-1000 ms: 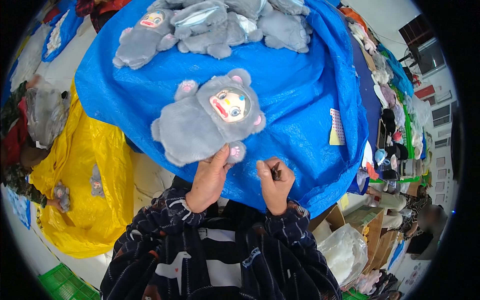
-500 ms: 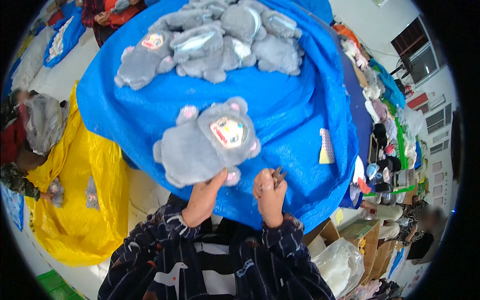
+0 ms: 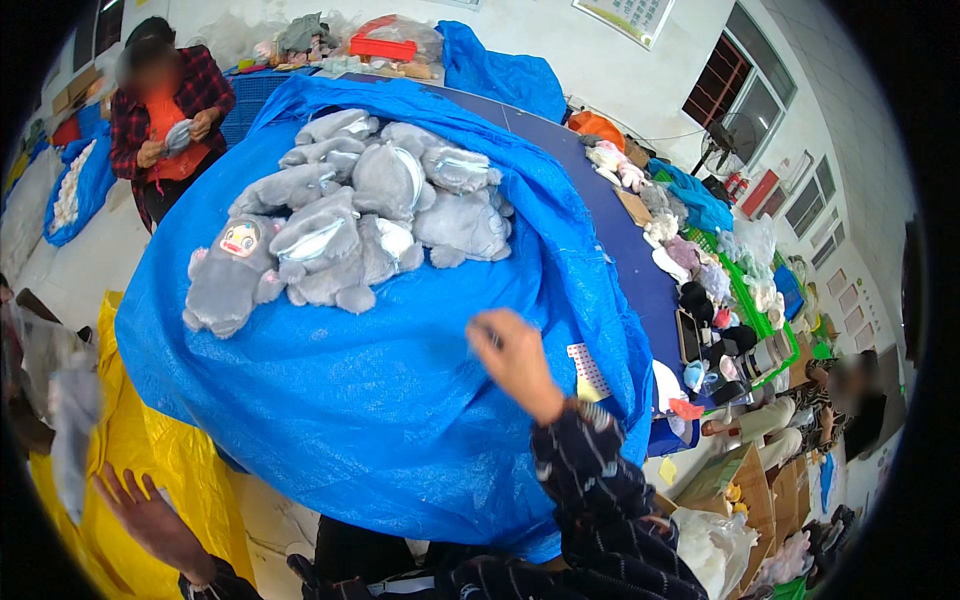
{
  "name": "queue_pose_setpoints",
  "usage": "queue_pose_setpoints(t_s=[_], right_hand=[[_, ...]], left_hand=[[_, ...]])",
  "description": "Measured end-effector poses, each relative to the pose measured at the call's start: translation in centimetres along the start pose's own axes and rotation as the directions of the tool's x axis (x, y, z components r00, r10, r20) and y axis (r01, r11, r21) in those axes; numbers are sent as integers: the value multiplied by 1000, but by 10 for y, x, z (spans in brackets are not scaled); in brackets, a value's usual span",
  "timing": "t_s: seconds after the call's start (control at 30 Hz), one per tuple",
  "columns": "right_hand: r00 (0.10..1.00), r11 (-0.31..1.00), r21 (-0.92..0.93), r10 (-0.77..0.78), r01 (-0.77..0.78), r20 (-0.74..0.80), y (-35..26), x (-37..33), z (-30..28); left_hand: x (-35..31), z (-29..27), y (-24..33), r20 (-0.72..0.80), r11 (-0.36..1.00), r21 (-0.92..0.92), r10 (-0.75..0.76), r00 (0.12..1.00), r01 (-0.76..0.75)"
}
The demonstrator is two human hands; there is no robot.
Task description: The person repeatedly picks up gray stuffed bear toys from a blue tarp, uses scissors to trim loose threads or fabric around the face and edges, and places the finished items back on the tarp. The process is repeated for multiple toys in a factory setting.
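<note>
My left hand (image 3: 152, 525) is stretched out at the lower left, fingers spread, holding nothing, near the yellow sheet (image 3: 185, 470). Beyond its fingertips a blurred grey plush toy (image 3: 75, 430) shows in front of the yellow sheet, apart from my hand. Over the blue sheet (image 3: 340, 420) my right hand (image 3: 515, 362) is closed around small metal thread snips (image 3: 493, 340), mostly hidden in the fingers. On the far half of the blue sheet lies a pile of grey plush toys (image 3: 390, 185). One plush toy (image 3: 235, 275) at its left edge lies face up; several others show pale-edged openings.
A dotted card (image 3: 588, 370) lies at the blue sheet's right side. Further right are a dark blue table (image 3: 625, 270), a green crate (image 3: 780, 350) and open cardboard boxes (image 3: 725, 480). One person (image 3: 175, 120) stands at the far left holding something grey; another (image 3: 830, 400) sits at right.
The plush toy has left my left hand, which has swung far left and opened. My right hand has moved up and forward with the snips. The view has tilted up.
</note>
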State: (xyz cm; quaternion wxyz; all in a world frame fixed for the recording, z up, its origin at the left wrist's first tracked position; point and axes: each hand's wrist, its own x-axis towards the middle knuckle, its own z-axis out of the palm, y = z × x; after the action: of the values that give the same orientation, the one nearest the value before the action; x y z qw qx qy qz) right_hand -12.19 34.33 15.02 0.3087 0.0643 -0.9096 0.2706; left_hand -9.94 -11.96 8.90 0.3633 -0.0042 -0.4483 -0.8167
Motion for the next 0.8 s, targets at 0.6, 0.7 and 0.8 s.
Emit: queue_pose_setpoints(t_s=[0.6,0.7,0.8], right_hand=[[988,981,-166,83,-104,-129,52,36,-3],[999,994,-93,50,-50,7,-24,-12,-13],[971,995,-74,75,-59,226,-89,-74,-35]], left_hand=[[-89,112,-38,714,855,518,-435,549,4],[-102,141,-41,890,862,339,-164,426,-376],[-121,179,-41,976,772,184,-68,209,-609]])
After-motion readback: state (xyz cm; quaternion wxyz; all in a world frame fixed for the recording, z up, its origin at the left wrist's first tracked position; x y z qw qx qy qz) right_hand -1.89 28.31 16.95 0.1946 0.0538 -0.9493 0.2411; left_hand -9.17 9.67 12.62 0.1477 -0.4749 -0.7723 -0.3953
